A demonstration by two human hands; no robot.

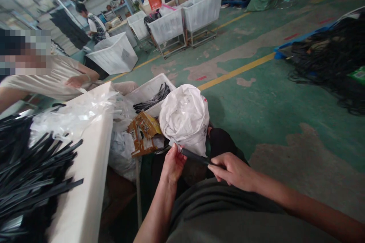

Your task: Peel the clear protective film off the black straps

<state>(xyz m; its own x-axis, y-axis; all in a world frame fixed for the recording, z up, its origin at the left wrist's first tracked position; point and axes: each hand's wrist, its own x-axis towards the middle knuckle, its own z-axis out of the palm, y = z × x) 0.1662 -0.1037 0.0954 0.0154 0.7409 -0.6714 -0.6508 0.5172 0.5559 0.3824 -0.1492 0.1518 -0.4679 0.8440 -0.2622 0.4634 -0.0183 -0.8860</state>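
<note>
A flat black strip (195, 156) stretches between my two hands, above my lap. My right hand (232, 170) is closed round its right end. At the other end, the fingers of my left hand (172, 162) pinch a small clear plastic piece (172, 143); whether it is fixed to the strip I cannot tell. Just beyond my hands stands a white woven sack (184, 115), its rim rolled open and pale, clear pieces inside. A brown-and-orange printed bag (145, 133) lies left of the sack.
To the left, a white table (92, 159) carries a heap of black strips (37, 174) and clear plastic pieces (76, 115). A white bin (137, 97) holds more strips. A co-worker (54, 76) sits across the table. White carts (167, 26) stand behind; black cords (327, 51) lie at right.
</note>
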